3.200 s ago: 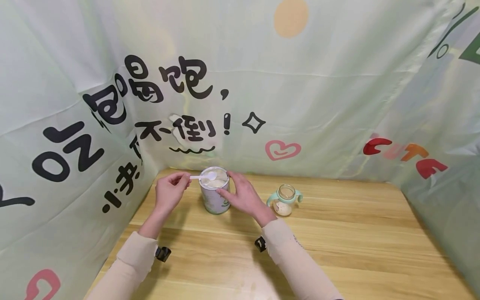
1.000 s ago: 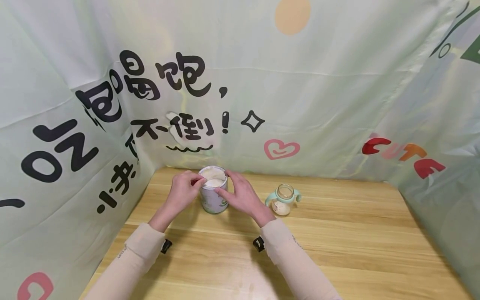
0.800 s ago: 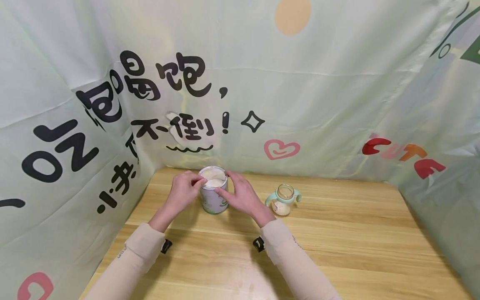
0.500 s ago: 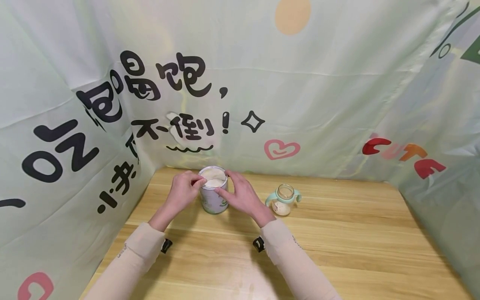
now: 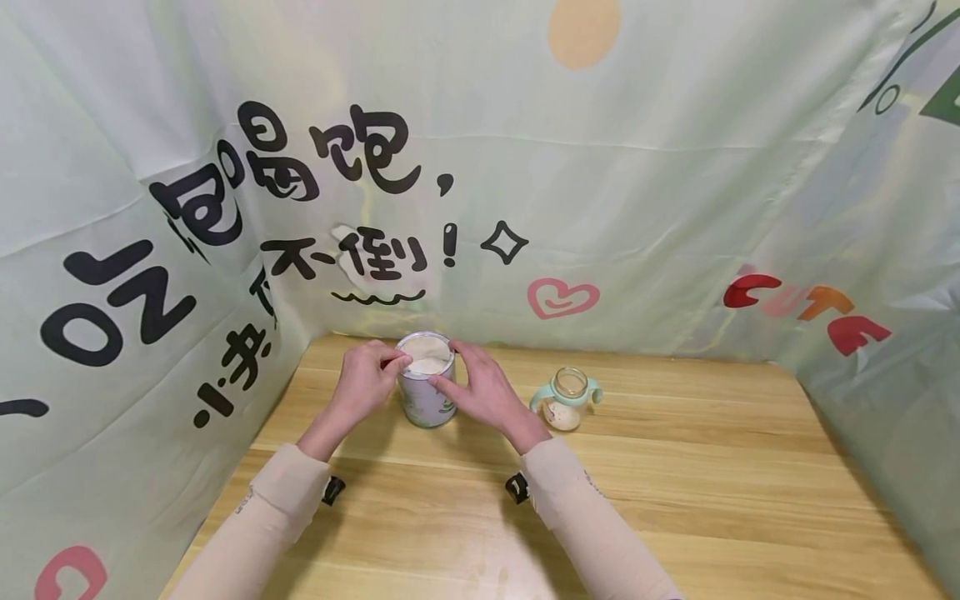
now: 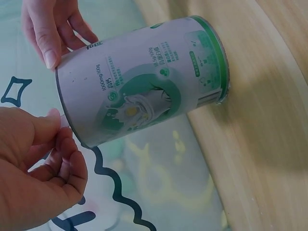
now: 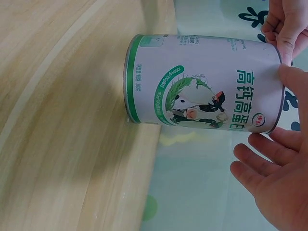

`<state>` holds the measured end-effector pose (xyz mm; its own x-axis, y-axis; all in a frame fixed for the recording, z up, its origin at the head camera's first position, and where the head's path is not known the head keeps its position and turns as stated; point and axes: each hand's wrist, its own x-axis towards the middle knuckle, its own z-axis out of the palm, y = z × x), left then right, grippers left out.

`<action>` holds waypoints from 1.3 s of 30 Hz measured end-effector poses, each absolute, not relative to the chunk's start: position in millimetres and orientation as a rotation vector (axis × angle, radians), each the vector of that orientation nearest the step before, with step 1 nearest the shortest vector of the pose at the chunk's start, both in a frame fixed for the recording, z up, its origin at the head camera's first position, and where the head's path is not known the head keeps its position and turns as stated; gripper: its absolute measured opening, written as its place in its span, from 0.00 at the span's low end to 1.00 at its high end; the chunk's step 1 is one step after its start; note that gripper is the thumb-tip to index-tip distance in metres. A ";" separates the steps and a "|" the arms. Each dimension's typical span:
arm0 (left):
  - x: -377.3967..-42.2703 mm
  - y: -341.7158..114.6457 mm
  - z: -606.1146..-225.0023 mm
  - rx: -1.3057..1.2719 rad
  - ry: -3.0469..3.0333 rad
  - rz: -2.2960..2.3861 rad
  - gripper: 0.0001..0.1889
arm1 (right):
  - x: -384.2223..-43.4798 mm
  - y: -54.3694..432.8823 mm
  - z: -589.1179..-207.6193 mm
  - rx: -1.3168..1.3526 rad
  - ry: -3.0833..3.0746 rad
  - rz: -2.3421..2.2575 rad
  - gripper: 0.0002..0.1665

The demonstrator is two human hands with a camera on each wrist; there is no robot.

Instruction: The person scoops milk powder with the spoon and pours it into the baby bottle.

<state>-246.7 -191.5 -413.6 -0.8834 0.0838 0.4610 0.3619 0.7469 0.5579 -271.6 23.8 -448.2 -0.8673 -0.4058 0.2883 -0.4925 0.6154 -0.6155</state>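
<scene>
An open milk powder can (image 5: 426,403) stands upright near the back of the table, with pale powder (image 5: 429,364) visible inside. My left hand (image 5: 363,379) is at the can's left rim, its thumb and index finger pinching the handle of a white scoop (image 6: 64,121). Only a sliver of that handle shows; the bowl is hidden inside the can. On the other side, my right hand (image 5: 486,390) grips the can by its rim, thumb at the front and fingers around the right side. In the right wrist view the can's label (image 7: 197,98) shows a cow.
To the right of the can stands a lidless glass baby bottle (image 5: 566,410) with mint-green handles and some powder in it. The wooden table (image 5: 675,483) meets a printed cloth backdrop (image 5: 637,208) behind and at both sides.
About three seconds ago the scoop was over the can's mouth; my left hand has since moved right to the rim and the scoop has dropped from sight. The last second shows almost no movement.
</scene>
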 end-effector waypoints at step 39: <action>-251.3 -215.4 -413.7 0.269 -2.284 -1.571 0.13 | -270.4 22.6 -447.8 0.735 -2.727 1.104 0.47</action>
<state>-251.3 -215.4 -413.7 -0.9189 -0.3504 0.1813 0.0440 0.3658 0.9297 -270.4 22.6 -447.8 -0.8767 -0.3952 0.2743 -0.4747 0.6186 -0.6261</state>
